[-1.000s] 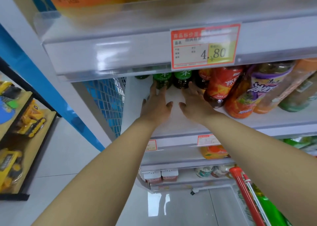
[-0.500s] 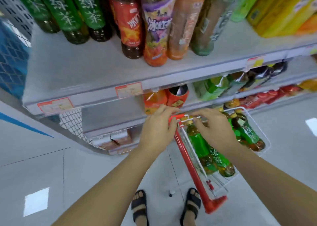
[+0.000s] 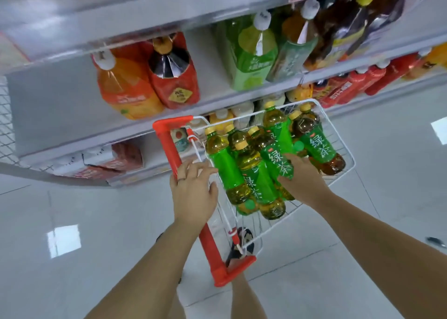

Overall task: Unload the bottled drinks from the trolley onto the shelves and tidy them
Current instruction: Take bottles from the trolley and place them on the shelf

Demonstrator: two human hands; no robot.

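Observation:
A white wire trolley (image 3: 349, 156) with a red handle (image 3: 169, 146) stands in front of the shelves and holds several green tea bottles with yellow caps. My right hand (image 3: 303, 182) reaches into the basket, thumb and fingers round the lower end of a middle green tea bottle (image 3: 272, 152). My left hand (image 3: 193, 192) hovers over the basket's near left rim beside the handle. Its fingers are stretched toward the leftmost bottle (image 3: 225, 171), with the fingertips at its side. Another bottle (image 3: 319, 146) lies at the basket's far right.
The shelf (image 3: 72, 134) behind the trolley carries large orange (image 3: 125, 88), red (image 3: 174, 81) and green (image 3: 251, 57) bottles, with its left part bare. Lower shelves hold small bottles and red packs. White tiled floor lies left and right. My sandalled foot (image 3: 239, 243) shows under the basket.
My view dropped from the upper shelf to the trolley. Both hands came down from the shelf to the basket; the right hand went in onto a green tea bottle.

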